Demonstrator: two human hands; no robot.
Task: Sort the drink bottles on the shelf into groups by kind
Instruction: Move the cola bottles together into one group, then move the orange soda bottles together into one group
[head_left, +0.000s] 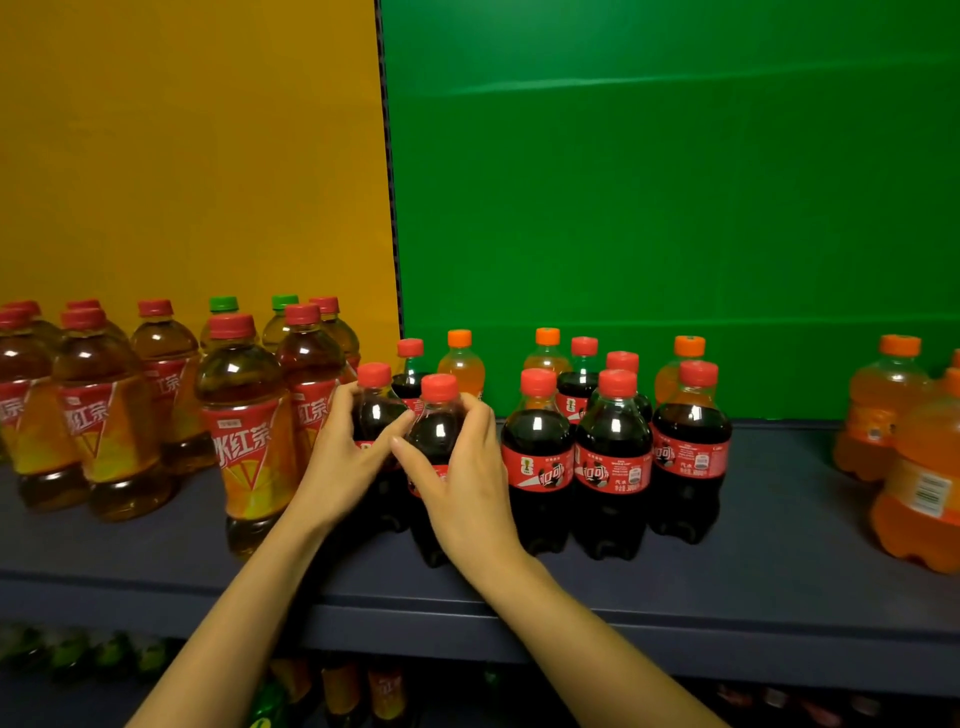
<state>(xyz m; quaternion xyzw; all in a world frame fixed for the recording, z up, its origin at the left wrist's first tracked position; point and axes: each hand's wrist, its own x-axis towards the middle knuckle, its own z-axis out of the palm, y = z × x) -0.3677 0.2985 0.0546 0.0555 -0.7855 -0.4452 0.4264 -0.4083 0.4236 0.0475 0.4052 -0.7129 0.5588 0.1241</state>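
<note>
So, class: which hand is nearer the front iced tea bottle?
Left. The left hand, gripping a cola bottle, sits just right of the iced tea bottle; the right hand grips a second cola bottle farther right.

Both bare forearms reach in from the near side, the left hand (340, 457) curled round the far cola bottle (373, 408), the right hand (460, 467) round the near cola bottle (438, 418).

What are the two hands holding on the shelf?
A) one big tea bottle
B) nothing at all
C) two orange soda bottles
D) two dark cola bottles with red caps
D: the left hand grips the rear cola bottle and the right hand grips the front cola bottle, both dark with red caps.
</note>
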